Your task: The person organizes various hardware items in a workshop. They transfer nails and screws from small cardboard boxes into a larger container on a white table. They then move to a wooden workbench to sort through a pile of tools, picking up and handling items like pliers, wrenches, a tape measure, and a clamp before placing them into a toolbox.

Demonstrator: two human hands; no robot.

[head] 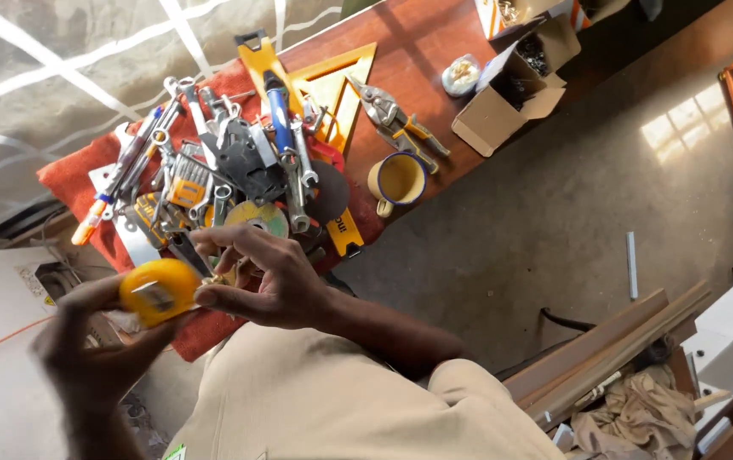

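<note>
Head view: the left hand [85,349], low at the left of the frame, wraps its fingers around a round yellow tape measure [160,291] and holds it up in front of the body. The right hand [269,285], just right of it near the middle of the frame, has its fingers curled and pinched narrow beside the tape measure's edge — they seem to grip something small there, though what it is cannot be told. Behind both hands, in the upper left of the frame, a red cloth [68,183] lies on a brown wooden table [418,43] and carries a heap of tools: wrenches [303,166], a blue-handled tool [279,119], a grinding disc [257,217] and a yellow triangular square [332,85]. Tin snips [396,119] lie on the bare wood just right of the heap, with a yellow enamel mug [397,181] near the table's edge — open cardboard boxes [507,98] stand further along, toward the top of the frame. Wooden boards [605,353] lean at the lower right.
</note>
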